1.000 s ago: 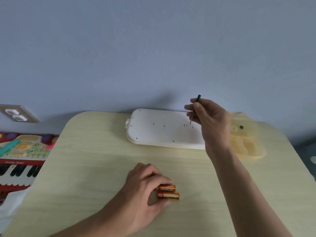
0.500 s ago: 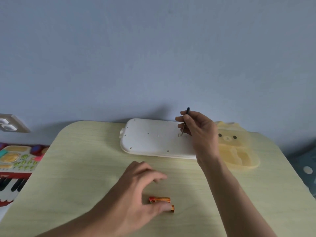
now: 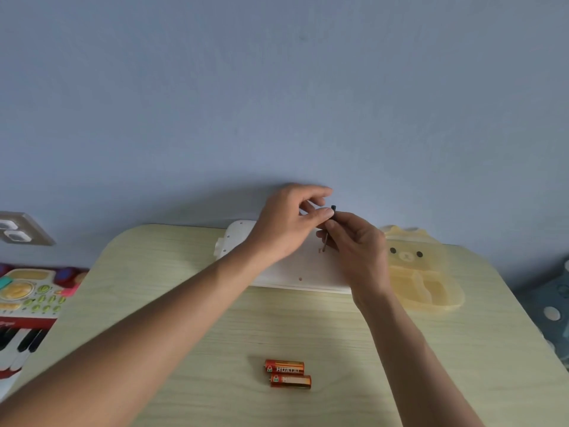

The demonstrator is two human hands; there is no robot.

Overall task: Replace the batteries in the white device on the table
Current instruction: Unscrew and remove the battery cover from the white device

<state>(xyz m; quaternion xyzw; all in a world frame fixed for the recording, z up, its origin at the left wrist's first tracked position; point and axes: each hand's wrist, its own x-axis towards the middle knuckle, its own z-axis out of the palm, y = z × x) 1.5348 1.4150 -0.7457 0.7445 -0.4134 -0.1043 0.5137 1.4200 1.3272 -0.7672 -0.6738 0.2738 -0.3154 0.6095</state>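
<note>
Right hand [image 3: 360, 251]: our grip is closed on a small dark-handled screwdriver [image 3: 328, 229], held near upright with its tip on a small mark, likely a screw, on the back of the white device [image 3: 295, 272]. Left hand [image 3: 289, 223]: half a second ago it rested beside the two orange batteries [image 3: 288, 373] near the front of the bench; we have since lifted it off them and brought it up to the tool, thumb and forefinger now pinched at the upper handle, so both grips meet on the screwdriver. We read this as the change from laying out the spares to undoing the battery cover; the cover itself looks shut and nothing has yet been swapped. The device lies face down along the far edge of the bench [image 3: 154, 303], partly hidden under our forearms. The batteries lie side by side, touching, well apart from the device. Bench: pale wood-grain top, rounded corners. Just beside the device on the right, a translucent yellow bear-faced box [image 3: 421, 272]. Off the bench to the left, a toy keyboard [image 3: 27, 303]; above it a wall socket [image 3: 18, 231]. Wall behind: plain blue.
</note>
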